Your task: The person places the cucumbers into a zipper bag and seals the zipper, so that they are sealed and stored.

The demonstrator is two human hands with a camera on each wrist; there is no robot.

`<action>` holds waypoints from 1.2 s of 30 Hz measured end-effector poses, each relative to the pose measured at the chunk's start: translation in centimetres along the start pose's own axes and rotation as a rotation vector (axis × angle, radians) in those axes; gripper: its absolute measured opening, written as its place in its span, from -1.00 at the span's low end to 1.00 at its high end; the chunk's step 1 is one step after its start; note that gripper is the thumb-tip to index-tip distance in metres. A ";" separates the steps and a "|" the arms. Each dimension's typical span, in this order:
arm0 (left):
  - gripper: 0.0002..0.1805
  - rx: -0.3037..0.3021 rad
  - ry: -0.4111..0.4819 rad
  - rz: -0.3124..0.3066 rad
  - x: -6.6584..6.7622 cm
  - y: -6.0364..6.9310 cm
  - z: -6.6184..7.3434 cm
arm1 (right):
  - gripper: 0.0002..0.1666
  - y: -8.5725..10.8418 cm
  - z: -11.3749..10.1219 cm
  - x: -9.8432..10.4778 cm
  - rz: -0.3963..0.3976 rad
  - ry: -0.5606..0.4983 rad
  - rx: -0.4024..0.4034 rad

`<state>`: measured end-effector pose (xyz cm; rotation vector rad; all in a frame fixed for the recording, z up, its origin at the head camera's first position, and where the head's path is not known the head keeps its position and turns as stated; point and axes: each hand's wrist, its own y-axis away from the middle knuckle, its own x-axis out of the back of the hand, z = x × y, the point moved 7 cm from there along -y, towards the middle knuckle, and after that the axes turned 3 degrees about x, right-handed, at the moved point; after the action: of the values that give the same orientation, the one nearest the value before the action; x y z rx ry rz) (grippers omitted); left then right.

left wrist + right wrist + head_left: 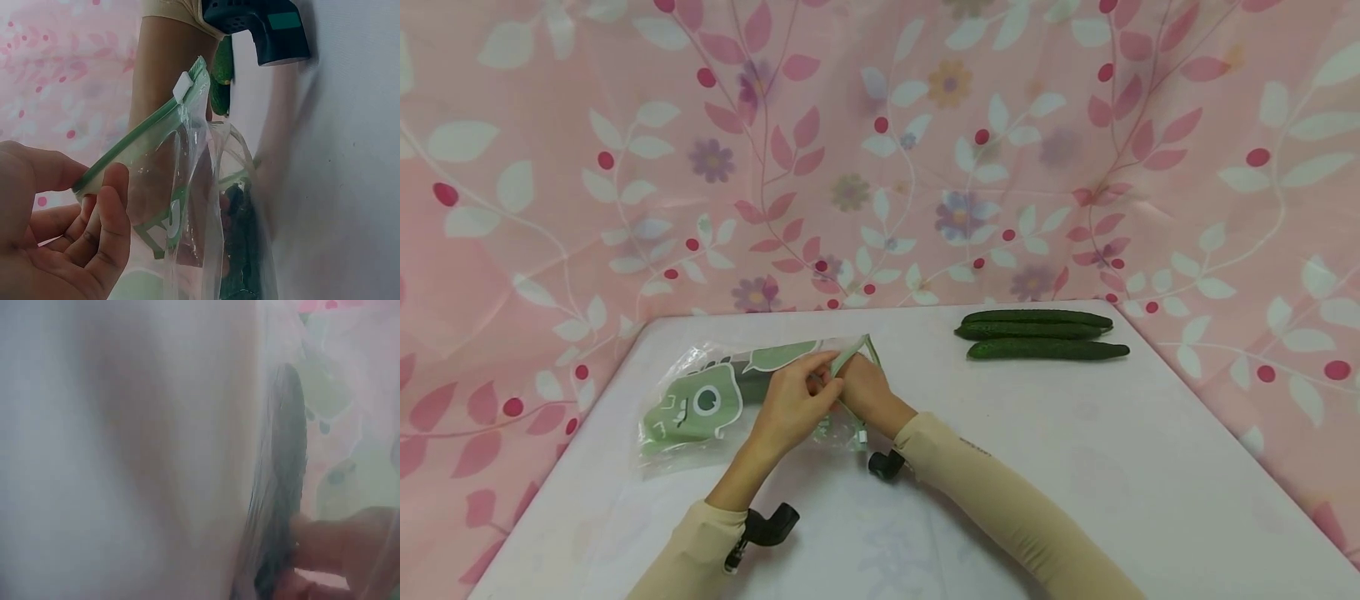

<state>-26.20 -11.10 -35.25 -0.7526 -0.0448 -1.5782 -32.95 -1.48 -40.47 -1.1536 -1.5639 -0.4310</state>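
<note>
A clear zip bag (688, 408) with a green cartoon print lies on the left of the table. My left hand (793, 404) pinches the green zip edge of its mouth between thumb and finger, as the left wrist view shows. A white slider (182, 87) sits near the other end of the zip. My right hand (865, 387) reaches through the mouth into the bag. Inside, its fingers (331, 550) grip one end of a dark green cucumber (287, 437), seen blurred through the plastic. The bag hides part of this grip.
Several more cucumbers (1047, 350) lie side by side at the back right of the white table (1037, 467). Behind the table hangs a pink floral cloth (925, 183). Black wrist cameras (771, 527) are strapped under both forearms, close to the tabletop.
</note>
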 end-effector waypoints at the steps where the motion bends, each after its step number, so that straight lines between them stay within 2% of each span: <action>1: -0.57 0.001 0.001 -0.001 0.0 0.0 0.0 | -0.86 0.0 0.1 0.0 -0.003 0.012 -0.008; 11: -0.57 0.017 0.033 -0.008 0.1 -0.1 -0.2 | -0.80 -0.7 0.7 0.1 -0.033 0.092 -0.054; 18: -0.57 0.015 0.039 -0.011 0.1 0.0 -0.3 | -0.83 -0.8 1.2 -0.3 -0.105 -0.004 -0.080; 23: -0.57 0.023 0.037 -0.015 0.1 0.0 -0.3 | -0.65 -0.6 1.7 -0.4 -0.139 -0.050 -0.104; 25: -0.57 0.030 0.035 -0.014 0.1 0.0 -0.4 | -0.63 -0.5 1.8 -0.4 -0.158 -0.058 -0.095; 28: -0.57 0.037 0.032 -0.015 0.1 0.0 -0.4 | -0.73 -0.3 1.9 -0.2 -0.172 -0.071 -0.074; 32: -0.56 0.040 0.037 -0.020 0.0 0.0 -0.4 | -0.85 -0.1 2.0 0.7 -0.151 -0.103 -0.021; 36: -0.55 0.046 0.044 -0.029 0.0 0.0 -0.3 | -0.84 0.3 2.3 1.8 -0.122 -0.153 0.045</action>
<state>-26.35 -11.24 -35.45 -0.6842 -0.0596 -1.6153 -33.83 1.25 -39.72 -1.0810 -1.7746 -0.3926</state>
